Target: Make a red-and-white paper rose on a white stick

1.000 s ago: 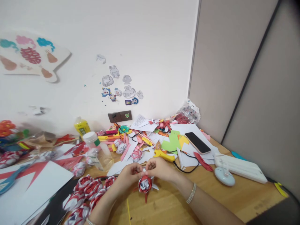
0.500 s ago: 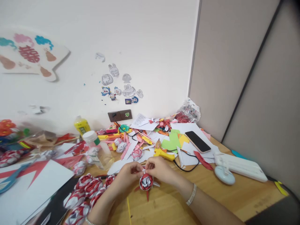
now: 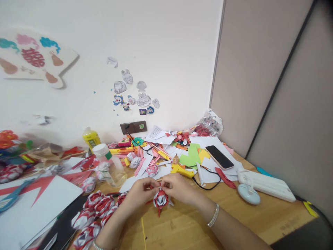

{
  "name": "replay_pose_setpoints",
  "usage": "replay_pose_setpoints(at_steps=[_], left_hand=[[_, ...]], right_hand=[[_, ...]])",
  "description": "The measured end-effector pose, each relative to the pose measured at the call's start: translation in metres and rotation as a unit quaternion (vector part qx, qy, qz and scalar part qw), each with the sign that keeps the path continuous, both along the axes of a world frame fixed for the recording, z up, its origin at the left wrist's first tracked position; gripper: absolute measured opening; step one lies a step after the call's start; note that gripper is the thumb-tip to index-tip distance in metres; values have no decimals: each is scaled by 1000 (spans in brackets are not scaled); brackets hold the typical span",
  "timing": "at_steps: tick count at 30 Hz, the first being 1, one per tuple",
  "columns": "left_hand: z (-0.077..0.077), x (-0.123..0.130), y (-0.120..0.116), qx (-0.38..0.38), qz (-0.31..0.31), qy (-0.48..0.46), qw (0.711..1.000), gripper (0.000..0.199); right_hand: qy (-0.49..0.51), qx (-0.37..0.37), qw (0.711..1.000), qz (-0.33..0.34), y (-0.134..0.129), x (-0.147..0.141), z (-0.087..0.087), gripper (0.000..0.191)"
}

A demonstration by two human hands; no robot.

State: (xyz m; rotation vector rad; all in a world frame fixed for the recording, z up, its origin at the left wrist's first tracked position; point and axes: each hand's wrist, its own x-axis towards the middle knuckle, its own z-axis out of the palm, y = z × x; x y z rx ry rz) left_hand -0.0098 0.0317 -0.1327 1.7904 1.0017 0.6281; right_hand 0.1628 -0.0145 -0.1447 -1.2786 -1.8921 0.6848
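A red and white paper flower (image 3: 160, 199) with pointed strips sticking out around it is held between my two hands just above the wooden table. The fingers of my left hand (image 3: 142, 191) are closed on its far left side. My right hand (image 3: 174, 186) pinches its upper edge from the right, thumb and fingers together. The fingertips of both hands nearly meet and hide the far part of the flower. Several finished-looking red and white paper flowers (image 3: 87, 218) lie beside my left forearm.
A yellow glue gun (image 3: 182, 170) with a black cord lies beyond my right hand. Paper scraps (image 3: 191, 156), a phone (image 3: 220, 157), a clear jar (image 3: 109, 166), a yellow bottle (image 3: 91, 138), blue scissors (image 3: 14, 198) and a white lamp (image 3: 265, 184) surround the work spot.
The paper flower has tilted and turned a little in my fingers, so its near strip points lower left and has risen slightly. Both hands stay closed on it.
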Motion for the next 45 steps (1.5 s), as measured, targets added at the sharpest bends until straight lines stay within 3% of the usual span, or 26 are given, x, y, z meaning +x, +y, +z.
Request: replay_pose_setpoints(at_steps=[4, 11, 17, 25, 28, 34, 39, 45], left_hand=[[-3, -1, 3, -137, 4, -127, 982, 34], [-19, 6, 0, -219, -15, -215, 952, 30], [-24, 10, 1, -182, 27, -217, 959, 32], [-30, 21, -4, -179, 66, -247, 950, 33], [-26, 18, -8, -214, 57, -229, 948, 28], [-18, 13, -13, -367, -19, -131, 921, 30], [-25, 19, -11, -319, 22, -212, 923, 19], [-32, 21, -10, -265, 20, -254, 930, 24]], right_hand=[[-10, 61, 998, 7, -2, -2, 4, 16], [-48, 84, 995, -3, 4, 0, -1, 13], [-81, 88, 993, -8, 3, 0, -1, 8], [-76, 158, 984, -40, 4, -8, -11, 7], [-85, 193, 977, -29, 4, -8, -13, 10], [-113, 244, 963, -28, 8, -6, -18, 20], [-102, 279, 955, 4, 7, -3, -14, 22], [-132, 275, 950, 58, 7, 4, -10, 24]])
